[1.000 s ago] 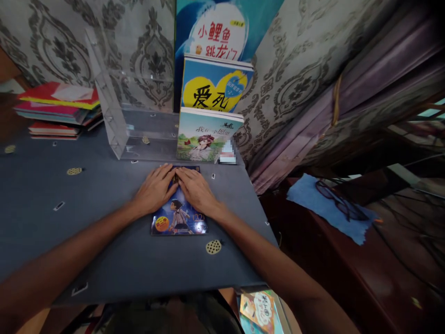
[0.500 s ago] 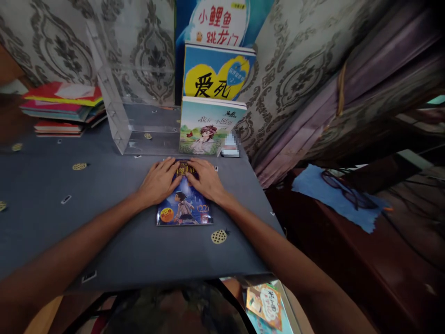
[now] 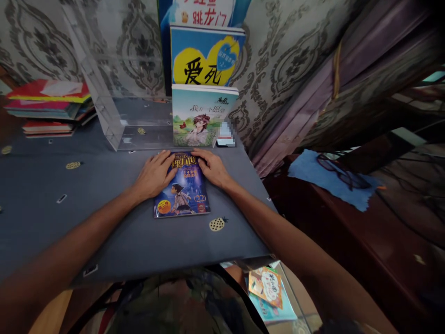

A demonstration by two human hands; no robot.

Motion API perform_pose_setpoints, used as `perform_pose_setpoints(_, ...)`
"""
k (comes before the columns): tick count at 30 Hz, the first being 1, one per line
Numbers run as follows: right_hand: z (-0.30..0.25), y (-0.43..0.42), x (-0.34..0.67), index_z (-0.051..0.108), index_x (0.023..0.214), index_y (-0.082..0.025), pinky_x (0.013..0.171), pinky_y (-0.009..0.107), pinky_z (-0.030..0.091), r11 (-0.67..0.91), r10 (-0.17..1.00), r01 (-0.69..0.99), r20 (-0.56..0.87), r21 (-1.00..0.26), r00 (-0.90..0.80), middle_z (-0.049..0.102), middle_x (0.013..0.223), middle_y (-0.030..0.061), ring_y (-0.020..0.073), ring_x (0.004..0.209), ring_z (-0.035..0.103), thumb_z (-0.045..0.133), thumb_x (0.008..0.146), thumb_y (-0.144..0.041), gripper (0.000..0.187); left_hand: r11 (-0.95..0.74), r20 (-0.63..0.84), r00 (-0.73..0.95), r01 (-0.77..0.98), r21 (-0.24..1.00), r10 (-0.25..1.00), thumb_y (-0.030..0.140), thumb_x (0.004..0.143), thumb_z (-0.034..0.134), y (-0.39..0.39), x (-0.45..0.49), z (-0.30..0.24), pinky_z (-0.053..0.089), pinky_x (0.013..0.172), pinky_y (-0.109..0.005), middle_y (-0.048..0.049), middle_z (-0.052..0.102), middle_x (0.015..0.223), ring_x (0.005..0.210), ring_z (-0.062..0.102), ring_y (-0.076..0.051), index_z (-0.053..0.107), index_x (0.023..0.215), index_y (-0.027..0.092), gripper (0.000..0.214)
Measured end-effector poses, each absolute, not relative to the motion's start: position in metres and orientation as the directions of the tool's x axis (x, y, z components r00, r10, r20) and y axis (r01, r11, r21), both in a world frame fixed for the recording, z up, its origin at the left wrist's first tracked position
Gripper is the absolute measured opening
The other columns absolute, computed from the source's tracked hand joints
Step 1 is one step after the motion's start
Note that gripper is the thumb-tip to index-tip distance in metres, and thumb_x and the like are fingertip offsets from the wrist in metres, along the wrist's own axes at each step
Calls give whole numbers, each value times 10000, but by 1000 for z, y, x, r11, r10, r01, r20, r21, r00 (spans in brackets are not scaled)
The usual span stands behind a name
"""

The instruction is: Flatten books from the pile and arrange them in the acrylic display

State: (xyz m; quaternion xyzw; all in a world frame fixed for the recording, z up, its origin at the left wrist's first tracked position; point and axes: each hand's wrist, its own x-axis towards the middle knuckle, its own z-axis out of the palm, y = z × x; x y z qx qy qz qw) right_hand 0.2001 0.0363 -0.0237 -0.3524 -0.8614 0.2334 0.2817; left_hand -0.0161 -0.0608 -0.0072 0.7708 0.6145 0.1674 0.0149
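Note:
A purple-blue paperback book (image 3: 184,197) with yellow title lettering and "(22)" on its cover lies flat on the desk. My left hand (image 3: 155,174) rests over its upper left side, fingers stretched out and thumb on the cover. At the upper right corner, my right hand (image 3: 212,167) touches the book with its fingers extended and slightly bent. Just behind the hands, a clear acrylic rack (image 3: 111,125) holds upright books: a green-and-blue book (image 3: 194,130) in front, a blue book with a yellow heart (image 3: 205,55) behind it, and a taller blue book (image 3: 208,14) at the back.
A stack of colourful books (image 3: 48,106) sits on the left of the grey desk (image 3: 114,250). More books (image 3: 271,297) lie below the desk's front edge. To the right, glasses (image 3: 342,171) and a blue cloth (image 3: 313,178) lie on a dark red surface. A curtain (image 3: 313,97) hangs behind.
My right hand has slid outward to the right, off the middle of the cover, so more of the title shows. My left hand stays on the book. The whole view has shifted slightly.

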Motion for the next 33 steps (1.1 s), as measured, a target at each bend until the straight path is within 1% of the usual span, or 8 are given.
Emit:
perform_pose_setpoints(4, -24, 33, 203, 661, 1283, -174, 1158, 437, 410, 643, 741, 498, 310, -582, -596, 618, 1437, 95, 221, 1337, 561, 422, 928, -103, 434, -248, 227, 195, 940, 234, 954, 373, 1010, 383, -62, -15, -5, 312, 1193, -530, -177, 477, 1548, 1468, 388, -335, 518, 1426, 111, 510)
perform_pose_setpoints(8, -23, 32, 202, 649, 1299, -182, 1151, 452, 412, 657, 733, 520, 302, -546, -610, 617, 1438, 93, 233, 1345, 549, 423, 934, -116, 434, -269, 239, 216, 939, 214, 947, 339, 1012, 387, -65, -12, 1, 280, 1191, -581, -175, 496, 1528, 1454, 405, -344, 544, 1408, 154, 464)
perform_pose_setpoints(10, -23, 31, 201, 645, 1308, -189, 1147, 460, 416, 666, 727, 524, 306, -531, -615, 622, 1432, 87, 237, 1341, 551, 423, 930, -115, 444, -334, 250, 282, 923, 194, 926, 277, 1015, 366, -66, -9, 4, 232, 1202, -602, -152, 504, 1525, 1456, 406, -329, 562, 1397, 196, 437)
perform_pose_setpoints(13, -24, 30, 200, 642, 1322, -213, 1151, 467, 414, 680, 718, 525, 320, -512, -619, 630, 1424, 63, 234, 1340, 551, 418, 934, -114, 460, -493, 219, 451, 843, 215, 865, 238, 1020, 352, -69, -5, 7, 231, 1209, -559, -97, 528, 1513, 1448, 425, -276, 588, 1376, 251, 428)
perform_pose_setpoints(16, -24, 28, 199, 634, 1338, -179, 1161, 448, 408, 685, 716, 535, 321, -494, -621, 611, 1445, 85, 238, 1354, 538, 407, 947, -117, 456, -573, 162, 551, 775, 265, 819, 349, 1031, 409, -71, 1, 6, 244, 1198, -550, -102, 533, 1512, 1429, 444, -280, 595, 1374, 244, 405)
perform_pose_setpoints(22, -25, 27, 196, 612, 1367, -189, 1153, 462, 422, 688, 715, 551, 310, -472, -627, 597, 1461, 73, 244, 1369, 524, 392, 946, -94, 485, -574, 166, 549, 777, 259, 819, 483, 1018, 444, -77, 14, 11, 294, 1158, -530, -141, 572, 1448, 1373, 484, -318, 623, 1319, 185, 460)
perform_pose_setpoints(28, -25, 24, 199, 598, 1383, -204, 1192, 459, 384, 683, 717, 544, 304, -487, -627, 574, 1488, 56, 226, 1411, 489, 384, 963, -105, 482, -599, 120, 589, 762, 247, 799, 712, 900, 525, -102, 34, 21, 310, 1158, -517, -130, 584, 1394, 1322, 485, -347, 617, 1283, 189, 655)
perform_pose_setpoints(33, -27, 15, 211, 607, 1369, -177, 1205, 472, 365, 709, 684, 471, 347, -525, -642, 555, 1504, 94, 233, 1431, 470, 403, 977, -158, 442, -628, 107, 619, 769, 117, 778, 603, 980, 476, -118, 44, 19, 360, 1123, -509, -159, 607, 1350, 1316, 505, -342, 569, 1346, 144, 594)
